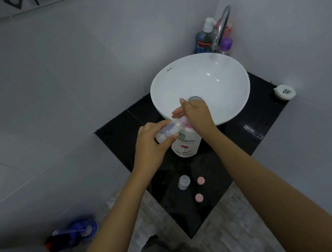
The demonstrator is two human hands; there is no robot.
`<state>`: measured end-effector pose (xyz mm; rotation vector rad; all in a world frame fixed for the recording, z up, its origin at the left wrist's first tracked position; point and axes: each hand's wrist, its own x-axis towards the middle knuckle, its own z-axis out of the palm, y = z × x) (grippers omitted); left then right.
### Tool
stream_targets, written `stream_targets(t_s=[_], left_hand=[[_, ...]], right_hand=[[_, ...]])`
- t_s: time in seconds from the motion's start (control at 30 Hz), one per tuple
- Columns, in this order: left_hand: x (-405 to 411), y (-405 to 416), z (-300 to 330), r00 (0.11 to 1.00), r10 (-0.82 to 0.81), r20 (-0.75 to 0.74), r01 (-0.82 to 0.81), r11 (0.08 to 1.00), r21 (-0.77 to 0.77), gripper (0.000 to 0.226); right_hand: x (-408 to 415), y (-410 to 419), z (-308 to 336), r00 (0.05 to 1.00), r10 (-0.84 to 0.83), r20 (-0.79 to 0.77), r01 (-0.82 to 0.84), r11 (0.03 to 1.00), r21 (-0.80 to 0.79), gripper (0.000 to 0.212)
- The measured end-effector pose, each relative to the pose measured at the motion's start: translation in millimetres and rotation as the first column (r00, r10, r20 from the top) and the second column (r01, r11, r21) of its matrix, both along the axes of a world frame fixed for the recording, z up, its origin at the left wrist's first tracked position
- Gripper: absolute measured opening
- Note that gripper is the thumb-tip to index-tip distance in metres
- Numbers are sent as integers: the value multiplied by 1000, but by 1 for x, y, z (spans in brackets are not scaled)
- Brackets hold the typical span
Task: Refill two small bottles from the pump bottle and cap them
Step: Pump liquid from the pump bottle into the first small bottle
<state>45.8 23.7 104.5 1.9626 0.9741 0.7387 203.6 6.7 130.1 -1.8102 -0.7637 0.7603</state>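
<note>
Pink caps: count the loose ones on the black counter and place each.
2. One pink cap lies right of the clear small bottle; the other pink cap lies nearer the counter's front corner. Hands may hide more.

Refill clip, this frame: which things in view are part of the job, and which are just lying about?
Part of the job:
- pump bottle, right hand on its pump
- small bottle held in left hand
- second small bottle standing on the counter
- two pink caps

Just lying about:
- sink
- tap
- mouthwash
- purple-capped bottle
- toilet brush
</note>
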Motion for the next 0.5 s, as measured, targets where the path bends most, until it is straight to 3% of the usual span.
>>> stream_targets(t_s=[0.2,0.33,0.5], left_hand=[[-2,5,10,999,-1,48,1,1000,-14,41],[0,7,7,999,5,45,-3,1000,-30,41],[-1,6,-1,999,-3,51,7,996,-87,38]], right_hand=[[8,-2,15,989,85,-119,-76,994,76,42],[6,-2,10,990,39,-137,-28,996,80,43],[1,0,-2,998,-43,-56,43,999,8,42]])
